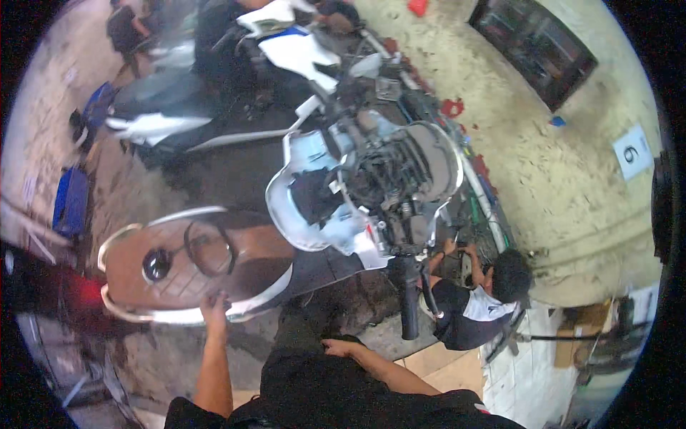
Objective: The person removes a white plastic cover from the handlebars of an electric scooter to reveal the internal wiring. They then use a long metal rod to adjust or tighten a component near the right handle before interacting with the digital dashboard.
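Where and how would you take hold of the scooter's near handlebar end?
Probably around the middle of the black handlebar end, coming from the picture's left: it is a straight, slender cylinder pointing toward the lower edge, and that side looks open, while a lever runs along its right.

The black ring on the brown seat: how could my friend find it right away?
Find the long brown seat at the lower left. Two black things show on it. The ring is bigger, with brown showing through its middle; the disc to its left is smaller and mostly dark.
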`<state>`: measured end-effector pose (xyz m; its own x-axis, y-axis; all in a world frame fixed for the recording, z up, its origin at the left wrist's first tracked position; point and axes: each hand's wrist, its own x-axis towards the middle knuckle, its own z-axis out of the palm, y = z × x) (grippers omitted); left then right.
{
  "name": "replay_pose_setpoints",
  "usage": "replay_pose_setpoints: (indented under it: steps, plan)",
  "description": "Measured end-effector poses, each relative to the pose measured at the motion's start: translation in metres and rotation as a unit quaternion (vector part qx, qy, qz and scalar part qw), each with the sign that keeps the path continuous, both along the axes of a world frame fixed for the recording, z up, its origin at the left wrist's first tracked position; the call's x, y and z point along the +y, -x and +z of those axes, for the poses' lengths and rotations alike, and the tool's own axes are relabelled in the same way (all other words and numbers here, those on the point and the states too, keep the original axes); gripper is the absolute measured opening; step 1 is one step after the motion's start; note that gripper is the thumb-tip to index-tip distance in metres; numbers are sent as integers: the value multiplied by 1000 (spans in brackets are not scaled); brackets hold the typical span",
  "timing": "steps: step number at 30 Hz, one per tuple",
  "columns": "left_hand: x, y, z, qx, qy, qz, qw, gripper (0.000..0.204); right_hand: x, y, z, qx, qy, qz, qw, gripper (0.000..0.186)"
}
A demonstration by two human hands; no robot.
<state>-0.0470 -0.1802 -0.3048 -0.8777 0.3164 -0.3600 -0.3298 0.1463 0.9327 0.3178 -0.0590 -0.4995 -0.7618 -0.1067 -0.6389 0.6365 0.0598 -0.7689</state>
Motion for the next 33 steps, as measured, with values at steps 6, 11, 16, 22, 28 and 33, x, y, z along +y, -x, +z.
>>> replay_pose_setpoints:
  steps: [6, 11, 16, 22, 28, 33]
  plan:
    - [38, 29, -14, 52, 33, -62, 996, 27, 16, 54, 66, -14, -16, -159, 987, 51]
    - [66, 29, 2, 107, -36, -218, 969, 28, 27, 103, 96, -45, -161, -250, 954, 55]
    - [60, 54, 29, 82, -13, -354, 932, 34, 71, 104, 130, -100, -304, -329, 888, 57]
    - [72, 71, 44, 12, 6, -460, 888, 34, 73, 95, 282, -20, -275, -572, 772, 30]
    - [137, 65, 64, 11, -27, -559, 829, 33, 62, 42, 367, 59, -537, -723, 430, 15]
    - [182, 54, 76, 23, -100, -608, 787, 34, 75, 18, 348, 161, -180, -941, 238, 56]
